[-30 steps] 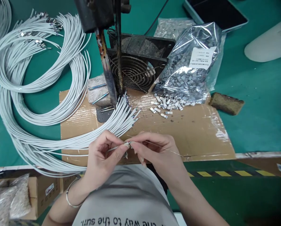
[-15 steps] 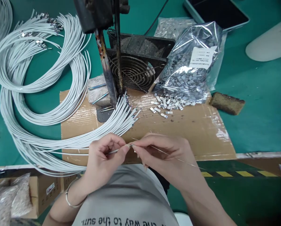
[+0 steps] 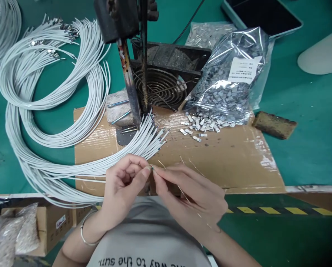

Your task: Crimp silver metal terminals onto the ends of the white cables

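My left hand (image 3: pixel 127 189) is closed in a pinch on a white cable (image 3: pixel 90 180), whose length runs off to the left. At its fingertips the thumb and forefinger of my right hand (image 3: pixel 192 194) pinch the cable's tip; a tiny greenish speck shows there, too small to name. A thin bright wire (image 3: pixel 162 164), like solder wire, runs across my right hand's fingers. Just beyond my hands lies a bundle of white cables (image 3: pixel 121 154) with its cut ends fanned out below the soldering iron (image 3: pixel 131 89).
Small metal-and-white connector pieces (image 3: pixel 201 124) lie in front of a clear bag (image 3: pixel 224 92) full of them. A black fan (image 3: pixel 160 87) stands behind the iron. Coiled cables (image 3: pixel 13 78) are at left, a brown sponge (image 3: pixel 275 125) at right. Cardboard (image 3: pixel 224 167) covers the front edge.
My right hand has turned and drawn in lower, its fingers now straighter, with the thin wire shifted along. Both hands' fingertips still meet at the cable tip. The view has shifted slightly.
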Demonstrator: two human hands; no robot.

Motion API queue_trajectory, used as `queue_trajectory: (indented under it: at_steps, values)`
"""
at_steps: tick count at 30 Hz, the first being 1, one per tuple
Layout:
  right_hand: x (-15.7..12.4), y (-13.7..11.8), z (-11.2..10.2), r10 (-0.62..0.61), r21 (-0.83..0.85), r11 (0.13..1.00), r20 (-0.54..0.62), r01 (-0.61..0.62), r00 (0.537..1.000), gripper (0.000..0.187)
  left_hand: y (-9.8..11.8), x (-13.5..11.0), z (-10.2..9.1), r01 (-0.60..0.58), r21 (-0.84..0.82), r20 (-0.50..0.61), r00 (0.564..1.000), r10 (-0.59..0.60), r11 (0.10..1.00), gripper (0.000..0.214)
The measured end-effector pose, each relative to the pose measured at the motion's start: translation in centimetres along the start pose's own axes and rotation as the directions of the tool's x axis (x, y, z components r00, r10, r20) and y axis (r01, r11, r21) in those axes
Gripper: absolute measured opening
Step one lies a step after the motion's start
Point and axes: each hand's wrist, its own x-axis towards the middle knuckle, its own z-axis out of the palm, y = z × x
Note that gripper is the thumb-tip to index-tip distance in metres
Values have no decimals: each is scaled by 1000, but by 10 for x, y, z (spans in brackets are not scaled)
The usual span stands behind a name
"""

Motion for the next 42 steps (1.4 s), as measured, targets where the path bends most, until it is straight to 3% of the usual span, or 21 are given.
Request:
queue_trajectory:
  at_steps: [3, 7, 12, 20, 27, 34, 42]
  values:
    - [9, -1, -4, 112, 151, 981, 82, -124, 990, 27, 1, 3, 1, -22, 11, -58, 998, 23, 1000, 11]
    - [19, 3, -8, 301, 385, 845, 232, -372, 925, 15, 1, 2, 4, -94, 62, -97, 990, 100, 994, 9]
    - [22, 5, -10, 373, 384, 800, 285, -461, 883, 7, 3, 3, 7, -181, 177, -109, 973, 202, 968, 10]
    - [18, 7, -9, 253, 393, 863, 208, -318, 945, 18, -2, 0, 9, -247, 281, -111, 951, 288, 927, 10]
    - [21, 5, -8, 313, 395, 842, 199, -368, 929, 13, 3, 3, 9, -169, 192, -136, 971, 197, 967, 13]
    - [31, 4, -10, 346, 327, 877, 74, -351, 935, 8, 8, 9, 1, -110, 143, -113, 985, 127, 984, 13]
    - [37, 0, -6, 197, 289, 933, 93, -216, 976, 22, 13, 8, 4, -98, 136, -136, 984, 116, 986, 14]
